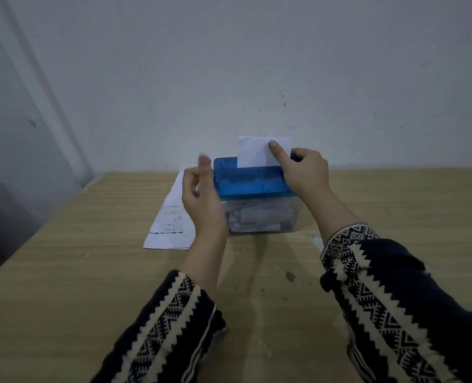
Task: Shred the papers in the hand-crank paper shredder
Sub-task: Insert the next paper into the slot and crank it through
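Observation:
A hand-crank shredder with a blue lid (250,181) and a clear bin (262,218) stands on the wooden table near the wall. White shreds fill the bin. A white sheet of paper (254,150) stands upright in the lid's slot. My right hand (302,168) pinches the sheet's right edge, thumb on its front face. My left hand (201,189) is at the shredder's left end, fingers curled and blurred; the crank itself is hidden behind it.
A printed sheet of paper (171,219) lies flat on the table (91,244) just left of the shredder. The wall stands close behind. The table's left edge runs diagonally at the left. A small white scrap (317,241) lies by my right sleeve.

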{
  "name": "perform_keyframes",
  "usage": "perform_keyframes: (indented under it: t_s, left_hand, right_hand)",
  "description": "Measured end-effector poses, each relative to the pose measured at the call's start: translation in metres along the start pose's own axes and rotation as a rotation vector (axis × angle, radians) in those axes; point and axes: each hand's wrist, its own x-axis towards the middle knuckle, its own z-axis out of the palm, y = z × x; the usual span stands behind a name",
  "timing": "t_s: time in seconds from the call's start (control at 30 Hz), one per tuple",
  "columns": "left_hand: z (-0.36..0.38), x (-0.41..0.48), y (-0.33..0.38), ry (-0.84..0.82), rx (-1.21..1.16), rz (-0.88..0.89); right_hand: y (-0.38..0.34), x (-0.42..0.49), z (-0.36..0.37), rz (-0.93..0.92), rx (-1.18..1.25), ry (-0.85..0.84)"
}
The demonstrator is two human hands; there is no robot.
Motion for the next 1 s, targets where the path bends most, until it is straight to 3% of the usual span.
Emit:
perform_keyframes:
  t_s: [0.07,0.17,0.27,0.43,0.6,0.8,0.9,1.0]
  left_hand:
    - [-0.009,0.000,-0.004,0.020,-0.101,-0.093]
    - [-0.020,-0.005,-0.014,-0.015,-0.044,-0.089]
    - [-0.026,-0.008,-0.023,-0.007,0.048,-0.147]
    - [-0.039,0.001,-0.043,0.083,0.248,-0.443]
    - [-0.026,0.014,-0.030,0.086,0.456,-0.517]
    - [-0.007,0.031,0.002,-0.199,0.317,-0.666]
    - [-0.002,0.045,0.010,-0.382,0.430,-0.613]
    - [-0.003,0.060,0.011,-0.460,0.491,-0.587]
  right_hand:
    - [0.000,0.000,-0.001,0.001,0.011,0.000]
    - [0.001,-0.001,-0.001,-0.007,0.028,-0.010]
    - [0.002,-0.001,-0.002,-0.014,0.051,-0.006]
    - [0.006,0.000,-0.001,-0.050,0.035,-0.013]
    - [0.006,0.000,-0.002,-0.047,0.045,-0.019]
    - [0.008,0.004,0.001,-0.048,-0.002,-0.030]
    - [0.006,0.004,0.000,-0.053,-0.031,-0.034]
    - [0.006,0.004,-0.001,-0.056,-0.047,-0.032]
